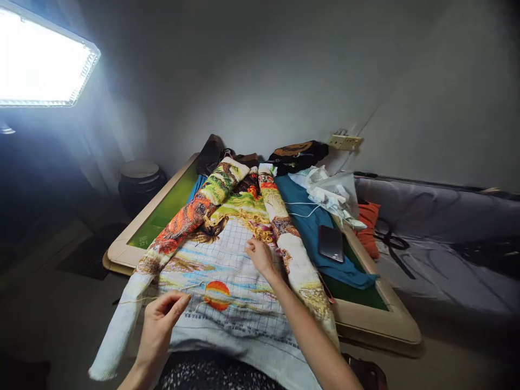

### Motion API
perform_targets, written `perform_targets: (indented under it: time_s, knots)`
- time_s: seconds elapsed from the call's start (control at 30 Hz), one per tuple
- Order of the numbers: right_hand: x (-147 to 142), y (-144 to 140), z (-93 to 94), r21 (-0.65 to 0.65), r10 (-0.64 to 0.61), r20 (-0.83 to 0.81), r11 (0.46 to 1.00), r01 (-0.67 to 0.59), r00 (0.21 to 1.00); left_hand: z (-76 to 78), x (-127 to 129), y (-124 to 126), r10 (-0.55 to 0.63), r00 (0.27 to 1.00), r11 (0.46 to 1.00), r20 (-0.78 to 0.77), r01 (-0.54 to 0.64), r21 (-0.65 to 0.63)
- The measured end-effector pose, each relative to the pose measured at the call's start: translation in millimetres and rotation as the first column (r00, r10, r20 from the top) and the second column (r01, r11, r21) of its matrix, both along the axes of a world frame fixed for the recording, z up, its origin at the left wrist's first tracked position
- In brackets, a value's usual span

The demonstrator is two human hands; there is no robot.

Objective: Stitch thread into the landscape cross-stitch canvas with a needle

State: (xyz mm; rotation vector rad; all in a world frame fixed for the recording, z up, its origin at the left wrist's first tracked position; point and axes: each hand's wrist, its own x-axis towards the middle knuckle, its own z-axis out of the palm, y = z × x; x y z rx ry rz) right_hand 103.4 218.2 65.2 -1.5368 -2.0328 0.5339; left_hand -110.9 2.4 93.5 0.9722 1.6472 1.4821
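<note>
The left hand (160,319) hovers low over the near edge of a large cross-stitch canvas (227,281), its thumb and forefinger pinched shut on a thin yellow thread (138,299) that runs out to the left of it and also on toward the orange sun stitched just right of the fingers; whether a needle sits in that pinch cannot be told. The right hand (260,257) lies further out, palm down on the canvas with fingers loosely curled, their tips touching the gridded cloth right at the edge of the golden stitched patch; it grips nothing that can be seen. The canvas spreads between the 2 hands and drapes toward the person's lap, its 2 sides wound into rolls: the left roll (174,238) runs diagonally past the outside of the left hand, the right roll (294,254) lies just beside the right hand on its outer side. Beyond that roll, further right of the right hand, a dark phone (330,244) rests on a blue cloth (312,227) on the wooden-framed table (390,319). A bright lamp panel (40,59) glows far up to the left of the left hand.
</note>
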Motion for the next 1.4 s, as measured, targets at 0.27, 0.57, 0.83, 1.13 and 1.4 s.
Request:
perform_targets:
  time_s: [0.27,0.57,0.83,1.13,1.4]
  knots:
    - [-36,-114,22.8,-0.236,0.245,-0.715,0.797,-0.556,0.655,0.1,19,1,-0.198,0.979,0.98,0.04,0.199,-0.028]
    - [-47,-139,24.0,-0.355,0.255,-0.644,0.735,-0.577,0.721,-10.5,20,-1,-0.227,0.974,0.971,0.015,0.227,-0.072]
    - [-24,-135,14.2,-0.17,0.099,-0.342,0.972,-0.165,0.934,-23.2,21,-3,-0.164,0.982,0.981,0.098,0.172,-0.086]
    - [-34,-155,16.6,-0.353,0.259,-0.667,0.717,-0.601,0.699,-29.9,30,-4,-0.256,0.962,0.962,0.091,0.263,-0.07]
    - [-35,-153,9.2,-0.428,0.146,-0.619,0.762,-0.486,0.772,-37.2,27,-8,-0.19,0.965,0.974,0.179,0.208,-0.088]
